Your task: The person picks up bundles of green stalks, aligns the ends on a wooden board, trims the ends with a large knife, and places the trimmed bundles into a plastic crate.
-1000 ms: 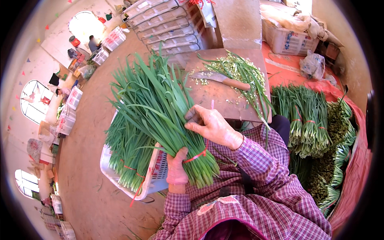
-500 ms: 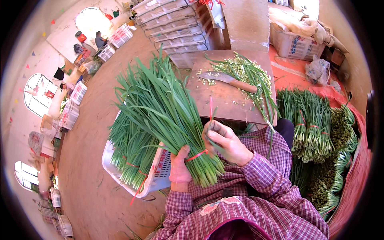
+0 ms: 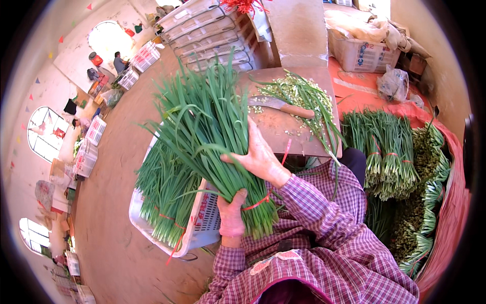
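A large bundle of green garlic chives [image 3: 202, 126] is held between my two hands, its leaves pointing up and away, its pale cut ends toward me. My left hand [image 3: 233, 213], with a pink wrap at the wrist, grips the bundle low, just beside the red tie [image 3: 257, 201] round the stems. Higher up, my right hand [image 3: 260, 157] is wrapped against the leaves, thumb across the front. Below the bundle, a white plastic basket [image 3: 202, 223] holds more tied chives [image 3: 164, 187].
A board [image 3: 263, 126] ahead carries a wooden-handled knife [image 3: 283, 106], chopped trimmings and loose leaves. Tied bundles [image 3: 390, 152] lie at right on red sheeting. Stacked white crates [image 3: 207, 38] stand behind the board. People and crates line the far left wall.
My right hand has moved from beside the tie up onto the leaves and now grips the bundle. The bundle has turned more upright. My left hand keeps its hold.
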`<act>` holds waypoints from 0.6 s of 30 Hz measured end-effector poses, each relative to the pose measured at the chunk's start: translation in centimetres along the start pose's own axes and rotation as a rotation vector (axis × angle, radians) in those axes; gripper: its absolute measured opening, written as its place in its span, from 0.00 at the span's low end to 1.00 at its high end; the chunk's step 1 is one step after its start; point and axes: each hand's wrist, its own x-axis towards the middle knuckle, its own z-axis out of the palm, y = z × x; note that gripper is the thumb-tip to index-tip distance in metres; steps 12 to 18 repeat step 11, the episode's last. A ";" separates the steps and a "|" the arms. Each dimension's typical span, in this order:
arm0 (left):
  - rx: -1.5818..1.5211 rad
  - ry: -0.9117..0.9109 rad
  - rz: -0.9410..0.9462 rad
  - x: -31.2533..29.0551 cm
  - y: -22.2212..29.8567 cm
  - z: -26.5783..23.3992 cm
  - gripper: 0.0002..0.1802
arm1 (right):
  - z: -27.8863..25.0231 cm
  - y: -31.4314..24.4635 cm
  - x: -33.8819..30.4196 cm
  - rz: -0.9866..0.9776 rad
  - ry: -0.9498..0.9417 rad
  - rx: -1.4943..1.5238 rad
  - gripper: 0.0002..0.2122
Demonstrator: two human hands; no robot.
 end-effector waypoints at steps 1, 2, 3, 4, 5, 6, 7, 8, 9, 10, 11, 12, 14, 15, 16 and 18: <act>-0.079 0.068 0.006 -0.1 0.0 0.4 0.17 | 0.2 0.8 0.1 -0.001 0.008 -0.002 0.47; -0.159 0.144 0.013 -0.2 0.1 0.4 0.16 | 0.6 1.3 0.2 0.089 0.015 0.253 0.46; -0.158 0.143 0.015 0.0 -0.5 -0.1 0.16 | 0.8 1.8 0.3 0.178 0.022 0.507 0.45; -0.200 0.139 0.010 0.4 -1.5 -1.0 0.15 | 0.8 2.3 0.2 0.255 0.065 0.467 0.40; -0.243 0.138 0.003 0.6 -1.4 -1.3 0.14 | 0.5 2.0 -0.1 0.254 0.064 0.469 0.40; -0.274 0.163 0.001 0.5 -1.3 -1.0 0.13 | 0.2 1.5 -0.3 0.275 0.069 0.590 0.38; -0.273 0.162 0.000 0.6 -1.5 -1.2 0.13 | -0.2 0.9 -0.6 0.297 0.077 0.709 0.37; -0.263 0.152 0.004 0.6 -1.8 -1.4 0.13 | -0.4 0.3 -0.7 0.301 0.105 0.726 0.35; -0.253 0.145 0.007 0.7 -2.2 -1.6 0.14 | -0.6 0.1 -0.7 0.304 0.105 0.725 0.35; -0.221 0.137 0.000 0.7 -2.6 -1.9 0.17 | -0.8 0.0 -0.8 0.321 0.094 0.749 0.35; -0.190 0.127 -0.003 0.8 -2.8 -2.0 0.21 | -1.1 0.0 -0.8 0.334 0.083 0.772 0.35; -0.190 0.127 -0.003 0.8 -2.8 -2.0 0.21 | -1.1 0.0 -0.8 0.334 0.083 0.772 0.35; -0.190 0.127 -0.003 0.8 -2.8 -2.0 0.21 | -1.1 0.0 -0.8 0.334 0.083 0.772 0.35; -0.190 0.127 -0.003 0.8 -2.8 -2.0 0.21 | -1.1 0.0 -0.8 0.334 0.083 0.772 0.35; -0.190 0.127 -0.003 0.8 -2.8 -2.0 0.21 | -1.1 0.0 -0.8 0.334 0.083 0.772 0.35; -0.190 0.127 -0.003 0.8 -2.8 -2.0 0.21 | -1.1 0.0 -0.8 0.334 0.083 0.772 0.35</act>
